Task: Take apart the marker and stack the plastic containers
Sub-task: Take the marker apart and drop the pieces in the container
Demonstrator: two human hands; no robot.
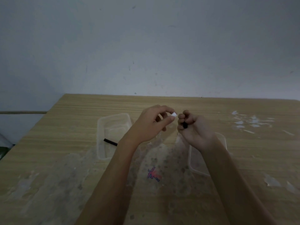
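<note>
My left hand (151,124) pinches a small white marker piece (222,114) between thumb and forefinger, above the table's middle. Just to its right, my right hand (194,129) is closed in a fist around a black marker part (185,126), of which only a dark end shows. A clear plastic container (103,127) lies on the table behind my left forearm, with a black marker piece (110,142) inside it. A second clear container (197,163) lies under my right forearm, partly hidden.
The wooden table (65,159) is scuffed, with a red and blue scribble (153,174) near the middle and white flakes (250,122) at the right. A grey wall (146,46) stands right behind the far edge. The table's left edge runs diagonally.
</note>
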